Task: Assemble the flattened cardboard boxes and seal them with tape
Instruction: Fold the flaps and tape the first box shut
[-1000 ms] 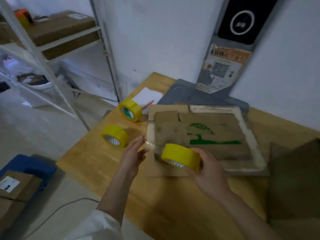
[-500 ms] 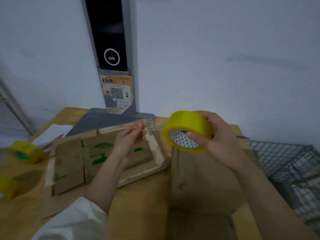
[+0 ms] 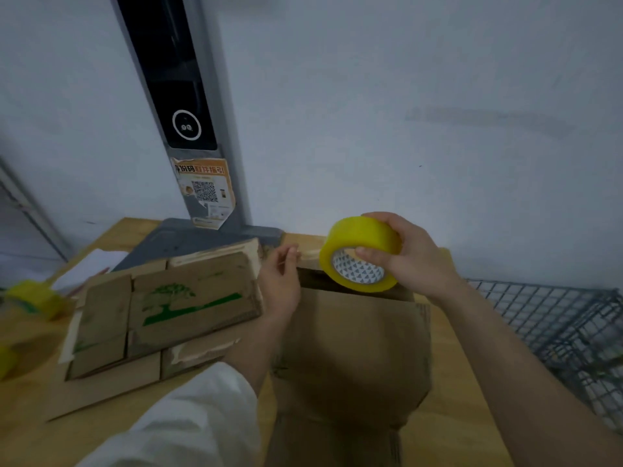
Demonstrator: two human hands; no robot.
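Note:
My right hand (image 3: pixel 409 261) grips a yellow tape roll (image 3: pixel 360 252) above the far edge of a plain brown cardboard box (image 3: pixel 354 348) standing in front of me. My left hand (image 3: pixel 281 281) pinches the free end of the clear tape strip (image 3: pixel 308 254) just left of the roll, over the box's far left corner. To the left, flattened cardboard (image 3: pixel 168 308) with a green tree print lies on the wooden table (image 3: pixel 451 382).
Two more yellow tape rolls (image 3: pixel 37 298) lie blurred at the table's left edge. A grey post with a QR sticker (image 3: pixel 205 190) rises at the back by the wall. A wire mesh rack (image 3: pixel 566 332) stands off the table's right side. White paper (image 3: pixel 91 267) lies back left.
The view swung right from the flattened cardboard to the plain box. Both hands carried the roll and its pulled strip over the box's far edge and lowered slightly.

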